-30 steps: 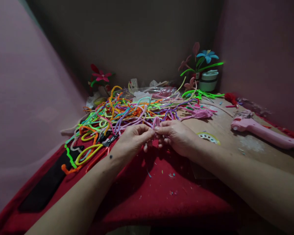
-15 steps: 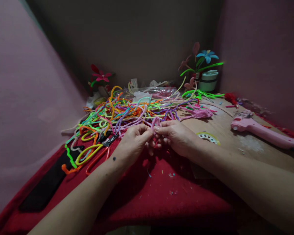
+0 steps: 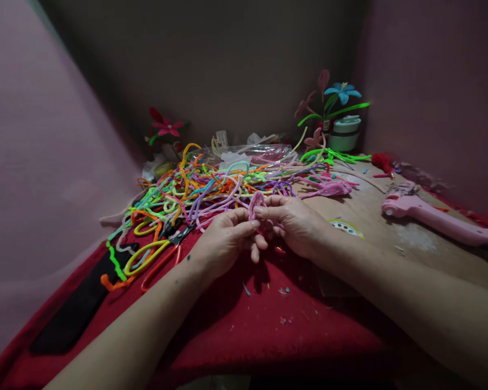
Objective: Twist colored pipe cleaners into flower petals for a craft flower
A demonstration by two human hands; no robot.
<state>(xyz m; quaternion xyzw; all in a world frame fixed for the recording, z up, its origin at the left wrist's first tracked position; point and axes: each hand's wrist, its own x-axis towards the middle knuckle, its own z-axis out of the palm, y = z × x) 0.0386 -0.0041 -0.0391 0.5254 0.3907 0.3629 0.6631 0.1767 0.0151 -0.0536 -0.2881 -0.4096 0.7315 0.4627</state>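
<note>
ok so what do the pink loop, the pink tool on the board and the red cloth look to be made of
Pink loop: probably fuzzy synthetic fibre, matte, judging by its soft-looking strands; its core is hidden.
Pink tool: likely hard plastic, smooth with a faint sheen along its rounded body.
Red cloth: some fabric, dull and without shine; too dark to tell the weave.

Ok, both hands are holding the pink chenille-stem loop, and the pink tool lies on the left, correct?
Not quite: the head view shows the pink tool on the right, on the tan board. The left hand and right hand do hold the pink chenille-stem loop.
</note>
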